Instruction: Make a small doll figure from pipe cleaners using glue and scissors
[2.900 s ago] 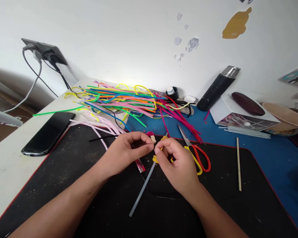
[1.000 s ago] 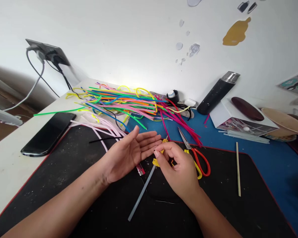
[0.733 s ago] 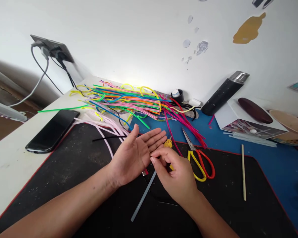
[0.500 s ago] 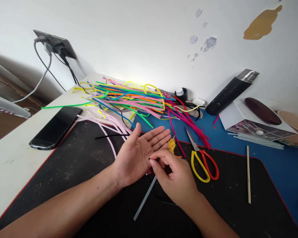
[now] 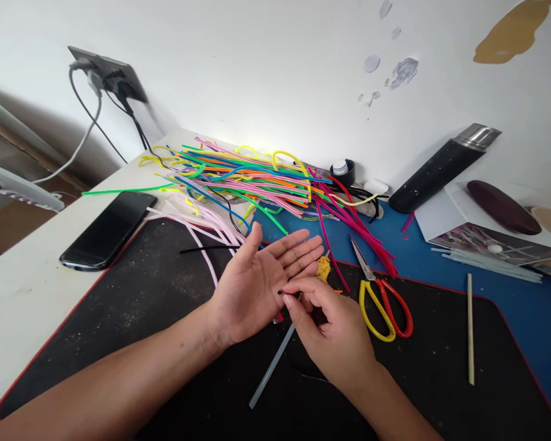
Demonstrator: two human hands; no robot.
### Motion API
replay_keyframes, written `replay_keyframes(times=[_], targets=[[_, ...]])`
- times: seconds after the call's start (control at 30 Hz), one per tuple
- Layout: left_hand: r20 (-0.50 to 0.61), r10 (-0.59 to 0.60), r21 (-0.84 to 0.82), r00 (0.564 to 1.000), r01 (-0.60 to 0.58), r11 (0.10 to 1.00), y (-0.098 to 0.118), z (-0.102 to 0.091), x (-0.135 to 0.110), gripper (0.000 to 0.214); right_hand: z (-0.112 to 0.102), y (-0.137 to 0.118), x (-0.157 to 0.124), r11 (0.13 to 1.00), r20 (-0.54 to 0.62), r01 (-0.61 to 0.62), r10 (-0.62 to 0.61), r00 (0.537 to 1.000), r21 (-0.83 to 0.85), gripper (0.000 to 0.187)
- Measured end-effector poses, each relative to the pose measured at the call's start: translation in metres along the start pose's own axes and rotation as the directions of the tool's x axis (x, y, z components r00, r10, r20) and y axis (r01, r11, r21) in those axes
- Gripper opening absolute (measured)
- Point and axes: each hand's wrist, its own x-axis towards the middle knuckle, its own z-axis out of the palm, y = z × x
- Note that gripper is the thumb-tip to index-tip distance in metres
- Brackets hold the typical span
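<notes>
My left hand (image 5: 261,278) is held palm up over the black mat (image 5: 133,306), fingers stretched out and nothing resting in it. My right hand (image 5: 333,327) is beside it with fingertips pinched together at the edge of the left palm, on something small and dark that I cannot make out. A small yellow twisted pipe-cleaner piece (image 5: 322,267) lies just beyond the fingers. A clear glue stick (image 5: 270,370) lies on the mat beneath both hands.
A heap of coloured pipe cleaners (image 5: 248,180) lies at the back. Scissors with yellow and red handles (image 5: 383,297) lie right of my hands. A phone (image 5: 108,229) is at left, a black flask (image 5: 441,168) and a wooden stick (image 5: 469,327) at right.
My left hand let go of its pinch and opened palm up. My right hand drew its pinched fingers to the left palm. The view has shifted left and slightly down.
</notes>
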Motion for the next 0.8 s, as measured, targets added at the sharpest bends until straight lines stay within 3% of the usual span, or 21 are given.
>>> replay_keyframes(times=[0.5, 0.8], targets=[[-0.033, 0.010, 0.038, 0.999, -0.009, 0.999, 0.0029, 0.0040, 0.0003, 0.072, -0.0039, -0.0025, 0.0024, 1.000, -0.037, 0.004, -0.004, 0.999, -0.013, 0.012], [-0.014, 0.002, 0.025, 1.000, -0.001, 1.000, 0.0017, 0.0002, 0.0007, 0.078, -0.0007, -0.0018, 0.0006, 1.000, 0.002, -0.002, 0.002, 1.000, 0.005, 0.012]])
